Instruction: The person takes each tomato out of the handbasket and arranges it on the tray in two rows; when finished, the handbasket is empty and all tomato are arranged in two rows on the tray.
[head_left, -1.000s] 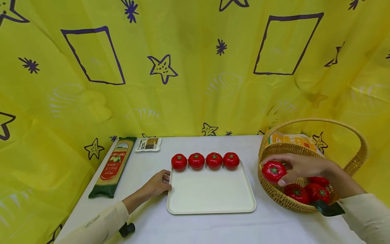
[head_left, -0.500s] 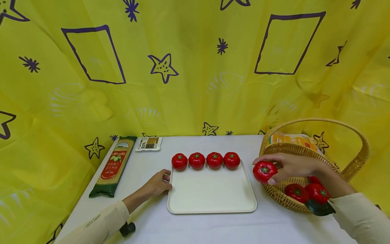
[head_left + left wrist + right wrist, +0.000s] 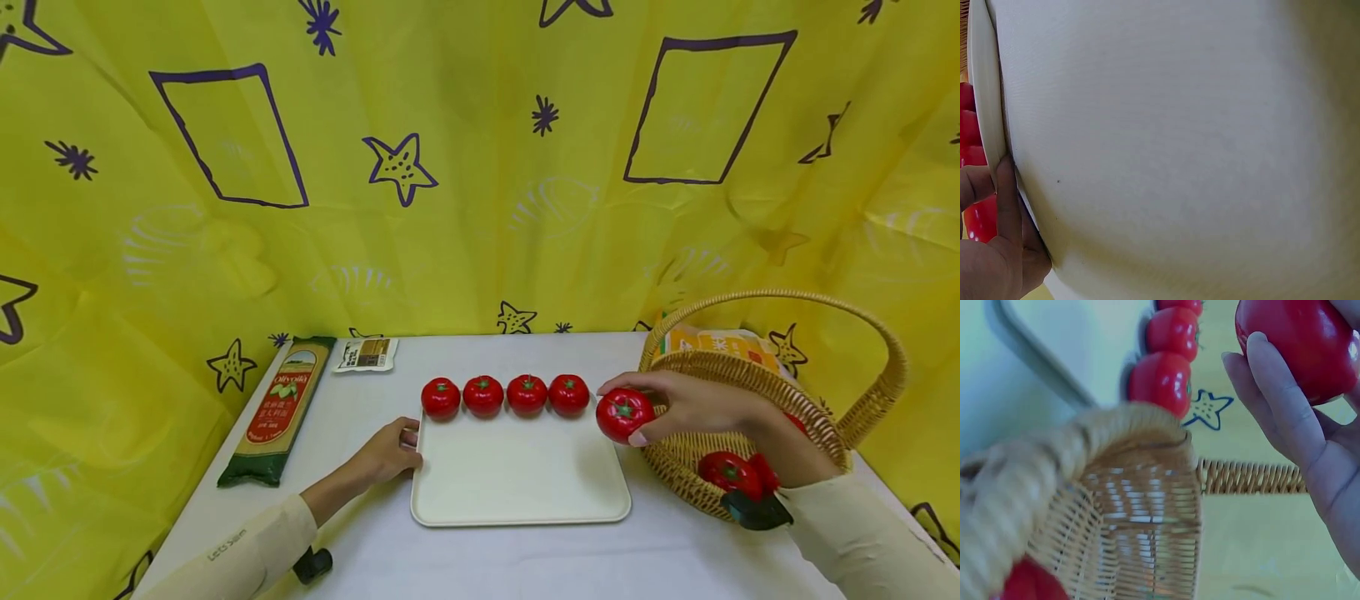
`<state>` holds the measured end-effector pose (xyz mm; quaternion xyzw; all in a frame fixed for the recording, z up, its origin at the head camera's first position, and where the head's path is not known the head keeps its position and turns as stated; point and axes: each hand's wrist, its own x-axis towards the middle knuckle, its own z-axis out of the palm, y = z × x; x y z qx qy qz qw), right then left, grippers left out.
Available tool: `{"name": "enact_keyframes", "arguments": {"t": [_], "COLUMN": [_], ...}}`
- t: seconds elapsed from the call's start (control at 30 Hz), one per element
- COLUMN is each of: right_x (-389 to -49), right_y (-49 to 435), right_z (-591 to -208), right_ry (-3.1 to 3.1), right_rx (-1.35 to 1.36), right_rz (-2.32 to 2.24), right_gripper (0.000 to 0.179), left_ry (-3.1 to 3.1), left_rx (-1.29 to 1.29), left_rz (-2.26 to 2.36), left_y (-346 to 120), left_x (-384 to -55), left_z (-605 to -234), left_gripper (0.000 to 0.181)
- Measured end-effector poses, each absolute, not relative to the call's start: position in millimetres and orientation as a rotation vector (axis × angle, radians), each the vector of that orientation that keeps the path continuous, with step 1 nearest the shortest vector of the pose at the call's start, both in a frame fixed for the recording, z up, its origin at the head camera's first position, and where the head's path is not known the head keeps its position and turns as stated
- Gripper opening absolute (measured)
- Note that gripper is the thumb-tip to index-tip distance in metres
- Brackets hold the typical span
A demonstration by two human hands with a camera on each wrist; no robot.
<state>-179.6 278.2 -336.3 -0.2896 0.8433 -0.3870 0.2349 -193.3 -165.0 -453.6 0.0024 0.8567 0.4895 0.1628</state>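
My right hand (image 3: 678, 408) grips a red tomato (image 3: 625, 415) in the air, between the wicker basket (image 3: 675, 479) and the tray's right edge. The right wrist view shows the fingers curled round this tomato (image 3: 1300, 347). At the left edge of the cream tray (image 3: 521, 475), my left hand (image 3: 386, 452) holds the rim. In the left wrist view its thumb and fingers (image 3: 1008, 206) lie on either side of the tray rim (image 3: 988, 94). Several tomatoes (image 3: 527, 395) stand in a row along the tray's far edge. More tomatoes (image 3: 727, 473) lie in the basket, partly hidden by the right arm.
A long pasta packet (image 3: 279, 408) lies at the table's left side. Near it is a small sachet (image 3: 366, 355). An orange-and-white bag (image 3: 720, 343) stands behind the basket, whose tall handle (image 3: 780, 293) arches upward. A yellow patterned curtain (image 3: 465, 250) hangs behind the table.
My right hand has carried the tomato leftward, from above the basket's left side to beside the tray's far right corner. My left hand and the row of tomatoes have stayed put.
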Motion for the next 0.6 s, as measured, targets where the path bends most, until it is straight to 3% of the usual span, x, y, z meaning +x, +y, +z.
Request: {"name": "enact_keyframes", "arguments": {"t": [0.6], "right_x": [-187.2], "right_y": [239.5], "right_z": [-345.0], "right_ry": [2.183], "right_rx": [-0.845], "right_rz": [-1.154], "right_gripper": [0.062], "left_ry": [2.442], "left_rx": [0.001], "left_rz": [1.385], "left_y": [-164.0], "left_x": [-193.5], "left_z": [-453.6], "left_gripper": [0.061]}}
